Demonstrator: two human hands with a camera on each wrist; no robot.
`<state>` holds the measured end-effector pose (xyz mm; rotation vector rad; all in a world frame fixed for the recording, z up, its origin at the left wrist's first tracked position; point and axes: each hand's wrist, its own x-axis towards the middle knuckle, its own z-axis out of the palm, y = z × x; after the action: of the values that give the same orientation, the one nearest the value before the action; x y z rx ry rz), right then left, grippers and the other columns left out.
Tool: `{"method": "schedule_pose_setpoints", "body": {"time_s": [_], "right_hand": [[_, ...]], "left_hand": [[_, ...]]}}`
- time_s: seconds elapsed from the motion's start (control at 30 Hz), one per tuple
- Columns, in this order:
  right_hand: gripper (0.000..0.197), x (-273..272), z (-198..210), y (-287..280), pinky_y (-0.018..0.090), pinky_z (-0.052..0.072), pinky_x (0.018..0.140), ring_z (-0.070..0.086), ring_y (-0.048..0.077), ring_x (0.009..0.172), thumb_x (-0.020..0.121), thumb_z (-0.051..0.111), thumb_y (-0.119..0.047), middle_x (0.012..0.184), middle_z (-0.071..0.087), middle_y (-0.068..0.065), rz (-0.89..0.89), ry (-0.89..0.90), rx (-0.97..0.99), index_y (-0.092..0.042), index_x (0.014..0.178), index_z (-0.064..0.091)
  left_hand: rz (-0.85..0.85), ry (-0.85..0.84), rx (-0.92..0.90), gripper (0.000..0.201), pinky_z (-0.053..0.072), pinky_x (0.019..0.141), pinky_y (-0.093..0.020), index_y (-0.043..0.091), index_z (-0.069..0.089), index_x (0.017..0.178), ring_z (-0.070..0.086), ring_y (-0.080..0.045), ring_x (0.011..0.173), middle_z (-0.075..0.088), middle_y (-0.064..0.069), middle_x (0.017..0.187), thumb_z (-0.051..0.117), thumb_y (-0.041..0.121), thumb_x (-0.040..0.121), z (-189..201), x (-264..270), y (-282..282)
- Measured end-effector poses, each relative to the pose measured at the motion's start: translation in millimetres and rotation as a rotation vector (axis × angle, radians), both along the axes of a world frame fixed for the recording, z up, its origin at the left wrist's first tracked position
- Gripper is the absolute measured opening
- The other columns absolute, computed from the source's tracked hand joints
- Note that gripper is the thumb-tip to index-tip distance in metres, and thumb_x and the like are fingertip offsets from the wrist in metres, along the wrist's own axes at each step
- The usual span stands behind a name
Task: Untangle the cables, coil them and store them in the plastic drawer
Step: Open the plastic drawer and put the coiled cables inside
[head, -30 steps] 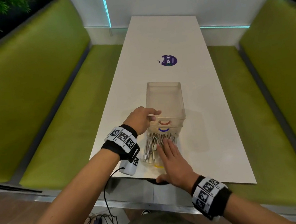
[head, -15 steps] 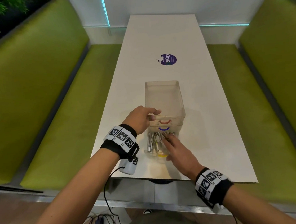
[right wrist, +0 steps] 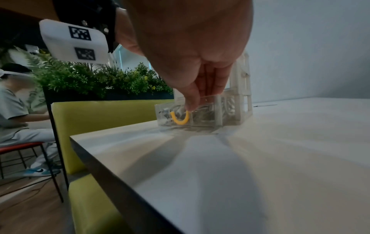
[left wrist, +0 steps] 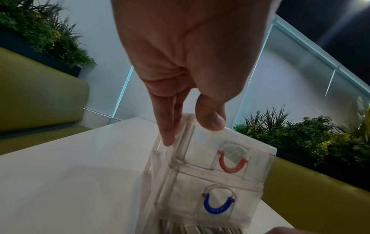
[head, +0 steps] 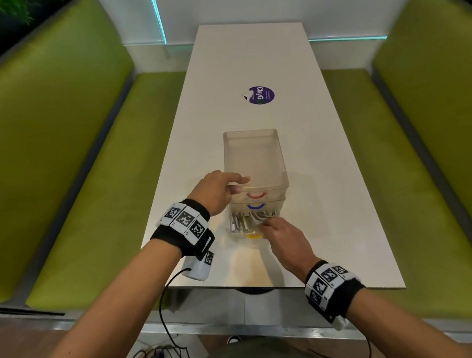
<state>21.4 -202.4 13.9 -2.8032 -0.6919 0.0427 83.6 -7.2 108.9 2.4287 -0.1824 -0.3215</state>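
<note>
A clear plastic drawer unit [head: 254, 159] stands on the white table [head: 333, 212]; its red handle [left wrist: 232, 166] and blue handle [left wrist: 217, 207] mark two shut drawers. The bottom drawer [head: 241, 231], with a yellow handle [right wrist: 179, 118], sticks out a little and holds white cables [head: 241, 220]. My left hand [head: 239, 184] holds the unit's top front left corner, thumb on the top edge and fingers down the side [left wrist: 167, 139]. My right hand [head: 263, 225] pinches the bottom drawer's front wall just above the yellow handle, thumb outside, fingers over the rim.
Green padded benches [head: 69, 166] run along both sides of the table. A purple round sticker [head: 261, 95] lies farther up the table. A white device [head: 198, 266] hangs under my left wrist at the near table edge. A seated person [right wrist: 14, 110] is at the left.
The bottom drawer has slid back toward the unit. My right hand went from lying flat on the cables to fingertips at the drawer's front. The left hand stayed on the corner.
</note>
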Motion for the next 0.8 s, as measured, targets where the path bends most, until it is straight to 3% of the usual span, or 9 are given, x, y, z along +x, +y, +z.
{"method": "schedule_pose_setpoints", "body": {"time_s": [0.13,0.3,0.37,0.47,0.53,0.6,0.67,0.73,0.8], "right_hand": [[0.047,-11.3,3.2,-2.1,0.024,0.051,0.053,0.066,0.022,0.083,0.058,0.079,0.003,0.095,0.068,0.002,-0.013,-0.028,0.029,-0.013,0.1,0.069],[0.065,-9.7,0.3,2.9,0.025,0.057,0.068,0.069,0.025,0.096,0.05,0.085,0.003,0.107,0.068,0.011,-0.063,-0.016,-0.015,-0.003,0.111,0.065],[0.058,-4.3,4.0,5.2,0.028,0.057,0.071,0.067,0.026,0.098,0.059,0.079,0.004,0.109,0.066,0.01,-0.039,-0.002,-0.021,-0.003,0.115,0.064],[0.048,4.7,9.7,4.3,0.036,0.053,0.079,0.056,0.028,0.114,0.083,0.055,0.005,0.126,0.057,0.009,-0.018,0.073,-0.038,-0.006,0.129,0.053],[0.041,10.1,10.7,0.2,0.038,0.052,0.078,0.054,0.027,0.115,0.088,0.048,0.001,0.13,0.054,0.006,-0.03,0.082,-0.069,-0.009,0.127,0.054],[0.03,15.1,13.5,-0.4,0.036,0.047,0.07,0.057,0.029,0.106,0.09,0.045,0.0,0.123,0.057,0.006,-0.039,0.064,-0.114,-0.007,0.115,0.06],[0.027,19.2,15.5,0.6,0.034,0.04,0.063,0.058,0.032,0.098,0.089,0.044,0.002,0.113,0.059,0.01,-0.034,0.057,-0.139,-0.004,0.108,0.062],[0.02,20.3,18.4,3.6,0.034,0.038,0.057,0.06,0.035,0.089,0.082,0.054,0.006,0.101,0.06,0.014,-0.033,0.02,-0.133,-0.001,0.099,0.063],[0.021,17.6,17.3,5.6,0.032,0.041,0.049,0.059,0.033,0.074,0.067,0.07,0.007,0.084,0.06,0.013,-0.039,-0.028,-0.1,-0.003,0.084,0.063]], "left_hand": [[0.015,-0.001,-0.005,0.048,0.048,0.089,-0.029,0.027,0.066,0.116,0.066,-0.01,0.094,0.067,-0.001,0.119,0.04,-0.004,0.09,-2.8,-0.5,-0.2],[0.011,0.001,-0.013,0.048,0.049,0.092,-0.031,0.026,0.066,0.117,0.066,-0.011,0.095,0.067,-0.001,0.117,0.04,-0.004,0.09,-2.8,-0.8,0.4],[0.003,0.003,-0.008,0.048,0.047,0.088,-0.025,0.025,0.066,0.118,0.066,-0.009,0.094,0.066,0.0,0.118,0.04,-0.005,0.09,-0.2,-1.6,0.4],[-0.007,-0.002,0.004,0.048,0.041,0.076,-0.016,0.021,0.066,0.119,0.062,-0.004,0.087,0.065,0.007,0.113,0.04,-0.007,0.091,4.7,-1.7,-0.4],[-0.014,-0.004,0.008,0.048,0.038,0.068,-0.011,0.019,0.065,0.119,0.06,-0.002,0.084,0.064,0.009,0.109,0.039,-0.009,0.09,6.1,-1.5,-1.3],[-0.015,-0.005,-0.001,0.051,0.039,0.063,-0.005,0.018,0.065,0.12,0.059,-0.002,0.083,0.062,0.012,0.1,0.038,-0.012,0.089,7.0,-2.0,-0.4],[-0.015,-0.011,-0.001,0.052,0.04,0.064,-0.007,0.018,0.065,0.121,0.059,-0.004,0.085,0.061,0.011,0.094,0.038,-0.012,0.088,7.0,-2.4,0.2],[-0.012,-0.014,-0.003,0.051,0.041,0.074,-0.016,0.021,0.065,0.122,0.061,-0.007,0.09,0.066,0.004,0.098,0.039,-0.009,0.089,6.5,-3.0,0.1],[-0.003,-0.013,-0.02,0.051,0.04,0.075,-0.015,0.021,0.066,0.12,0.062,-0.007,0.089,0.065,0.002,0.1,0.039,-0.009,0.09,5.0,-4.2,0.3]]}}
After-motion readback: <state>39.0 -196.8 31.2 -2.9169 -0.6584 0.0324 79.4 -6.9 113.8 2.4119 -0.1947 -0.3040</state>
